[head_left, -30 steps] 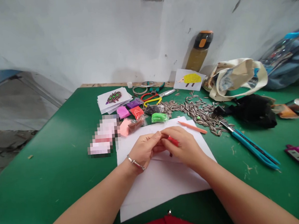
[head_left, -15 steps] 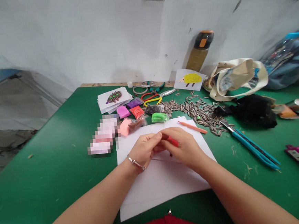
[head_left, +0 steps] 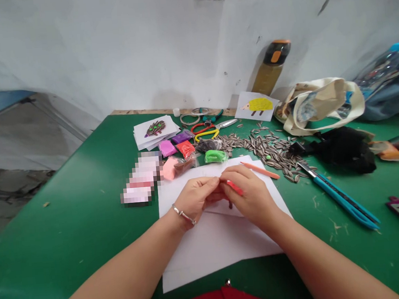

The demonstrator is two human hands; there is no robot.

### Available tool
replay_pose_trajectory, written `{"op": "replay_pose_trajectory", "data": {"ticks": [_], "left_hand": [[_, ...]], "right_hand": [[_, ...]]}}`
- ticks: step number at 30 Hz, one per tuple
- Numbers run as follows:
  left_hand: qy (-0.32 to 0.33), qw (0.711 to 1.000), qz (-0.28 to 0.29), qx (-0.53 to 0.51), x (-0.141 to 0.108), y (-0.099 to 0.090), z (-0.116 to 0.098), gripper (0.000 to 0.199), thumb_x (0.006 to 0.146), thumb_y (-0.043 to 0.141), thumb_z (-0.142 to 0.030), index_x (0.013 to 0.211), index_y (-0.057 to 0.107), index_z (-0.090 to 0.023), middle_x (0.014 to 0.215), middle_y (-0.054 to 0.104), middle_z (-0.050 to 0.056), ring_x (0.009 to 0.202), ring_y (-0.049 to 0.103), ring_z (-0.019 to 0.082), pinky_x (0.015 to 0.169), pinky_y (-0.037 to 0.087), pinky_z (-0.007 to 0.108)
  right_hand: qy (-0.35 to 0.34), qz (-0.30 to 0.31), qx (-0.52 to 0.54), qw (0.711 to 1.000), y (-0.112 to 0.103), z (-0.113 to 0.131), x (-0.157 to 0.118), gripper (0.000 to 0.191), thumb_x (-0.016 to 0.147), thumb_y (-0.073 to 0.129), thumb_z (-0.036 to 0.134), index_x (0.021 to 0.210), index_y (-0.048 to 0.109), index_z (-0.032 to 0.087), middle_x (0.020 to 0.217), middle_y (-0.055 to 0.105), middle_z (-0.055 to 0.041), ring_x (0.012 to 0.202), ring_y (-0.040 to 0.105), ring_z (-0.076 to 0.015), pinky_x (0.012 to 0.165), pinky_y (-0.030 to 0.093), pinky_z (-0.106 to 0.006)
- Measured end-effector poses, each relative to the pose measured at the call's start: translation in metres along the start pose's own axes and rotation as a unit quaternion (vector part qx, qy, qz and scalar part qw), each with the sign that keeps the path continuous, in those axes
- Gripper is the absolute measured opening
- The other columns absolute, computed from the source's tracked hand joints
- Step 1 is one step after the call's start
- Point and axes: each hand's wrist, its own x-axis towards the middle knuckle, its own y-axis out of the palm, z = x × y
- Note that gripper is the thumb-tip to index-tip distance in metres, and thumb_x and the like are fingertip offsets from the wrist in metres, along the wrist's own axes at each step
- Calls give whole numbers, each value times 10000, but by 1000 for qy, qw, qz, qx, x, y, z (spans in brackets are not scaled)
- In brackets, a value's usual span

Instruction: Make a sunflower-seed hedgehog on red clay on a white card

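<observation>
Our right hand [head_left: 249, 196] has its fingers [head_left: 229, 174] squeezed shut on a little piece of red clay [head_left: 235, 188], and our left hand [head_left: 198, 198] curls in close beside it, but we cannot tell if those fingers hold the clay too. The clay is just above the white paper sheets [head_left: 210, 250]. Past the paper lie an orange stick [head_left: 259, 170], a pack of green clay [head_left: 215, 156] and a heap of sunflower seeds [head_left: 265, 150]. A blue utility knife [head_left: 342, 205] lies right of the paper. The paper sits on a green table [head_left: 54, 234], with a white wall [head_left: 109, 50] behind it and a gray floor [head_left: 22, 140] off to its left.
</observation>
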Motion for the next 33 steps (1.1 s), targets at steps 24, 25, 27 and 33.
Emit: {"op": "replay_pose_trajectory", "data": {"ticks": [24,25,27,33], "left_hand": [[99,964,-161,188,7,-14,-15,333,726,724,-420,837,726,-106,811,723,105,771,676,210,764,549,348],[101,962,-161,196,7,-14,-15,320,734,716,-411,832,727,-107,810,722,104,761,675,207,752,550,343],[99,960,-162,206,7,-14,-15,296,750,700,-393,825,724,-108,811,720,103,752,676,203,736,550,333],[104,954,-160,233,8,-16,-14,250,782,663,-358,806,720,-116,810,717,103,747,678,202,714,542,318]], "right_hand": [[7,50,-6,999,18,-13,-5,196,815,557,125,737,703,232,894,672,-46,895,565,-201,810,453,-378],[0,53,-18,998,18,-14,-6,190,807,566,122,738,706,230,901,671,-49,912,559,-207,818,450,-386],[-2,60,-40,997,19,-16,-7,176,793,581,117,756,714,225,925,669,-58,951,546,-225,836,442,-406],[-4,78,-67,995,20,-20,-9,182,801,581,124,800,726,235,955,670,-60,976,528,-239,852,432,-427]]}}
